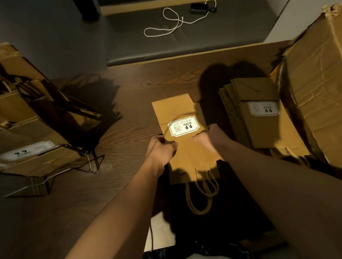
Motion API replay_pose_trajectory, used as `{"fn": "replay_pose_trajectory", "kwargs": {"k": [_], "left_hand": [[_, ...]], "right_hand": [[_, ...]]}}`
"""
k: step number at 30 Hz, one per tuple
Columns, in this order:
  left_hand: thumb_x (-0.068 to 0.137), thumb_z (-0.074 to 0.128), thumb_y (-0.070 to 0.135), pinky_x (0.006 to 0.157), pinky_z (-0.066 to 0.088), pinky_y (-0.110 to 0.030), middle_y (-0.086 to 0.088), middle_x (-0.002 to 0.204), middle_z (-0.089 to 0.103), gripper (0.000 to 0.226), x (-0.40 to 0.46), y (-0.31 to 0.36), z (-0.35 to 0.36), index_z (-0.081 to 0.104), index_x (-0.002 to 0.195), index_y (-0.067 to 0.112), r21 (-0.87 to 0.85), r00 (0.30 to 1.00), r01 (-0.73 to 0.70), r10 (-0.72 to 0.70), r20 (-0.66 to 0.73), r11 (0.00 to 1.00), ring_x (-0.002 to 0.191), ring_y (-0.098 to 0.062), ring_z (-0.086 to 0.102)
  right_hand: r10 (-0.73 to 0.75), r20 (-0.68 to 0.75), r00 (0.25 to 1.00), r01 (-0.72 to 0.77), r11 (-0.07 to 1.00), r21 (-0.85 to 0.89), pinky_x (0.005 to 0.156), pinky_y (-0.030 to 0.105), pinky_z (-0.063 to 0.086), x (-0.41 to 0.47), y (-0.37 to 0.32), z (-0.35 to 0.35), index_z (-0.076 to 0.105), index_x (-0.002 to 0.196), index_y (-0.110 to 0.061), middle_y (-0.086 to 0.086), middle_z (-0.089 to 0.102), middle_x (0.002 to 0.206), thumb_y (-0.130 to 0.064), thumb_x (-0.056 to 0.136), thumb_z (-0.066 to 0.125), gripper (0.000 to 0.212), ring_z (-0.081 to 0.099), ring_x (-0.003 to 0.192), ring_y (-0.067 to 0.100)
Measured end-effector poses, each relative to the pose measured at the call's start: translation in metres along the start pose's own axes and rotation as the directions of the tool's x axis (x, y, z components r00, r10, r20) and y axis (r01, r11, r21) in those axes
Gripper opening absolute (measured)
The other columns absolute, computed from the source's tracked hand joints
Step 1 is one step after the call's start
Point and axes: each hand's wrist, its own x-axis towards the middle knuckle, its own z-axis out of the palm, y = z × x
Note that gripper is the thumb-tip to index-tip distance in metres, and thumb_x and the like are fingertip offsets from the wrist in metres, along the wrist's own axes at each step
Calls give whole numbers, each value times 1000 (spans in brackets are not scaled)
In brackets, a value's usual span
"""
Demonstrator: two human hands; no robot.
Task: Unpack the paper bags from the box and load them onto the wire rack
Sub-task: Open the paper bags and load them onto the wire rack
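A flat brown paper bag [179, 111] with a white "9.9" label lies in front of me above the wooden floor, its rope handles hanging toward me. My left hand [160, 149] grips its left edge and my right hand [208, 140] grips its right edge. A stack of the same folded bags [259, 106] lies to the right, beside a large cardboard box [329, 90]. The wire rack [68, 173] stands at the left, holding several bags [19, 133].
A dark bench [187, 36] runs across the back with a white cable [170, 23] and a small black device [197, 8] on it. A white wall panel stands at the far right. Brown wooden floor [79, 214] spreads between rack and box.
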Motion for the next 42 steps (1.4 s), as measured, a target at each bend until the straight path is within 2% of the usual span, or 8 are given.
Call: {"fn": "replay_pose_trajectory", "kwargs": {"k": [8,14,19,22,25,27,37,42], "left_hand": [[84,73,14,106,43,-39,-15,141,45,80,-15,29,-38,28,150,10,299,983,-139,167,-72,944,128,-33,49],[85,69,35,118,20,-54,-4,156,35,76,-40,64,-78,31,150,33,830,749,-442,649,133,340,149,-27,19],[92,63,21,96,51,-38,-1,107,72,18,-31,47,-109,68,110,22,543,877,-441,471,93,714,104,-22,65],[97,62,16,95,53,-34,-2,114,72,24,-34,34,-131,64,121,17,110,901,-424,431,-49,899,104,-18,67],[98,59,10,87,57,-34,-5,114,72,25,-40,30,-153,60,124,14,-325,904,-419,424,-58,848,101,-20,70],[98,60,10,84,57,-35,-3,109,73,26,-44,29,-161,61,124,12,-410,894,-422,447,-39,809,99,-20,71],[93,63,47,73,48,-21,5,96,74,35,-69,14,-214,73,102,15,10,890,-451,451,-73,892,88,-8,67],[93,58,54,90,53,-37,-3,103,71,38,-62,-20,-257,70,105,19,445,951,-207,286,-117,871,97,-20,65]], "right_hand": [[-328,47,943,330,916,-228,78,37,50,-25,-53,-10,59,120,-14,12,65,114,-3,86,58,35,61,97,27],[-467,392,793,488,101,-867,81,37,54,-86,-134,5,60,105,-24,0,63,102,-21,90,57,16,61,88,19],[-797,490,353,418,-334,-845,93,44,42,-99,-159,44,63,97,-26,3,64,103,-23,84,61,14,60,102,26],[-980,179,91,426,-124,-896,97,48,37,-92,-157,48,48,136,-22,16,49,136,-39,75,72,68,47,126,34],[-692,-217,688,537,687,-490,109,49,32,-96,-161,54,10,155,-23,15,18,159,-48,67,84,117,25,143,34],[-354,98,930,351,935,46,110,49,35,-90,-158,52,19,153,-21,14,32,155,-43,58,91,121,39,137,35],[-469,424,775,366,880,303,80,3,45,-124,-155,77,49,135,5,13,55,118,5,97,46,38,58,102,27],[-441,395,806,357,894,270,103,33,45,-127,-167,91,58,122,4,14,60,127,2,95,50,28,57,120,30]]}}
